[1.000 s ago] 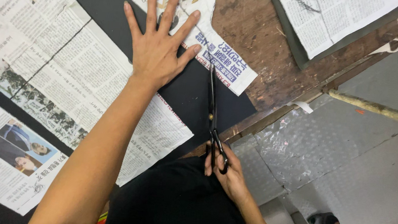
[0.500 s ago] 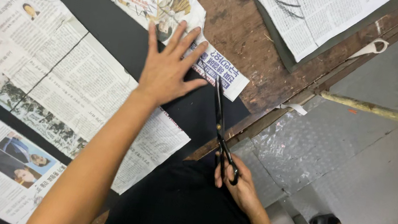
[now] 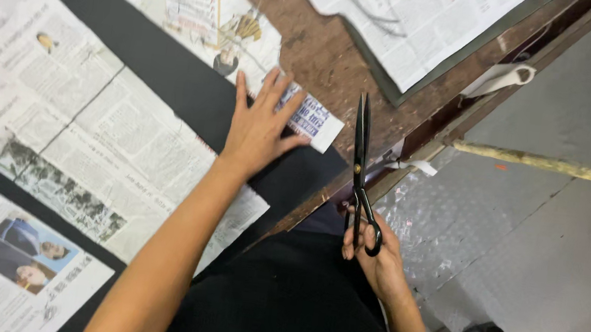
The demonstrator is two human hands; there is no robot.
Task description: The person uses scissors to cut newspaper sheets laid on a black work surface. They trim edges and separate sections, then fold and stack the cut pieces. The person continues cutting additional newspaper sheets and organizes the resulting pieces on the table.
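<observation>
- Scissors point(image 3: 358, 174), black and long, gripped in right hand point(image 3: 375, 254), blades seemingly shut.
- Left hand point(image 3: 259, 128) flat, fingers spread, on black cloth point(image 3: 164, 71) between newspaper sheets point(image 3: 81, 140) on tabletop point(image 3: 324, 53).

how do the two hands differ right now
The left hand lies flat, fingers spread, on black cloth and a newspaper piece; the right hand is curled around the scissors handles. The left is over the table, the right off its edge. Both are bare.
</observation>
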